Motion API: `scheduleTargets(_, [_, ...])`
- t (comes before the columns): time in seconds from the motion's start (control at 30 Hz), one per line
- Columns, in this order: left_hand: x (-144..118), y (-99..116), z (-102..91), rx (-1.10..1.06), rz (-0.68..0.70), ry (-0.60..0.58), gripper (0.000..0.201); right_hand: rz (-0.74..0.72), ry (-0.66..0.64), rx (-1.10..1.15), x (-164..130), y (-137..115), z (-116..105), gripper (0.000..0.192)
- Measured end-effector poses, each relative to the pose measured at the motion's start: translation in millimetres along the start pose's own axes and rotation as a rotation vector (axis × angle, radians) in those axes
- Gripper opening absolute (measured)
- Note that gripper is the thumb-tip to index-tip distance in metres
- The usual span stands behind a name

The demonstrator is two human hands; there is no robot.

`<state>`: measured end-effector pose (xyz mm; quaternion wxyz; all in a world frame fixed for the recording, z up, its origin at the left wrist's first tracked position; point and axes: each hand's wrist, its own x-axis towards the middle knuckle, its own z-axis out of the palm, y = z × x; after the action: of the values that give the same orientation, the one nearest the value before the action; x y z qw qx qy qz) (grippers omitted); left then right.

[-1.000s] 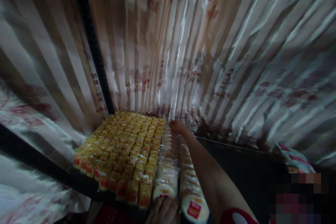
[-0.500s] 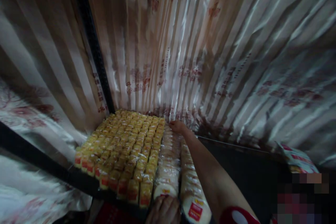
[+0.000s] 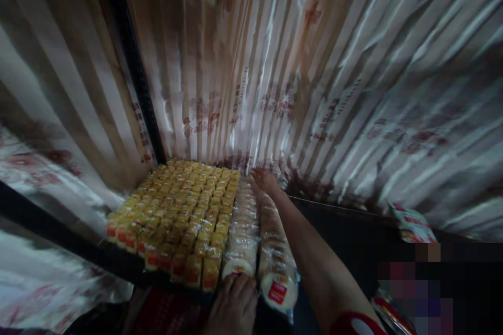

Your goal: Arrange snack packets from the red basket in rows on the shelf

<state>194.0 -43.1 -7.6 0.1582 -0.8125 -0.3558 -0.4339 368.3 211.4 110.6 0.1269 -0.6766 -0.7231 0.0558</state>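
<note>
Two long rows of round, pale wrapped cakes lie side by side on a dark shelf. At the front of the left round-cake row (image 3: 240, 230), my left hand (image 3: 233, 301) lies with its fingers outstretched against the end cake. My right hand (image 3: 265, 180) reaches to the far end of these rows, fingers stretched out, with some of them hard to see. The right round-cake row (image 3: 275, 246) runs beside my right forearm, its front cake showing a red label. Left of both rows stands a block of small yellow wrapped cakes (image 3: 188, 209), packed in tight columns.
Crinkled, printed plastic sheeting (image 3: 243, 63) hangs behind and to the left. A black upright post (image 3: 135, 63) stands at the back left corner. A colourful packet (image 3: 412, 222) lies at the right on the dark shelf (image 3: 330, 220). The lower right is pixelated.
The view has shifted, so the cakes appear further left and slightly higher. My right hand has moved a little right of the left row's far end. My left hand stays at the front.
</note>
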Motion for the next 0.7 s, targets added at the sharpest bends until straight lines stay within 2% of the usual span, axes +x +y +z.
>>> scheduleTargets(0.07, [-1,0,-6.1,-0.021,-0.006,-0.077,0.033,0.062,0.082,0.08,-20,12,-11,0.047])
scheduleTargets(0.13, [-3,-1,-8.7,-0.043,-0.025,-0.121,0.031,0.146,0.17,0.17,-53,27,-18,0.058])
scheduleTargets(0.17, [-5,-1,-9.0,-0.052,-0.031,-0.137,0.03,0.207,0.291,0.364,-75,34,-18,0.058])
scheduleTargets(0.27, [-7,-2,-9.0,-0.054,-0.016,-0.181,0.027,0.4,0.555,0.765,-150,45,-7,0.058])
scheduleTargets(0.33, [-7,-2,-9.5,-0.063,0.013,-0.184,0.026,0.476,0.613,0.886,-201,40,8,0.062])
scheduleTargets(0.37, [-6,-3,-10.1,-0.073,0.024,-0.186,0.026,0.503,0.625,0.907,-223,35,16,0.062])
scheduleTargets(0.43, [-5,-3,-11.5,-0.092,0.025,-0.209,0.024,0.541,0.541,0.897,-256,20,32,0.063])
scheduleTargets(0.5, [-3,-2,-12.9,-0.1,0.004,-0.236,0.024,0.583,0.443,0.885,-272,4,45,0.068])
scheduleTargets(0.7, [-1,0,-14.3,-0.087,-0.045,-0.177,0.028,0.549,0.252,0.735,-261,-30,58,0.074])
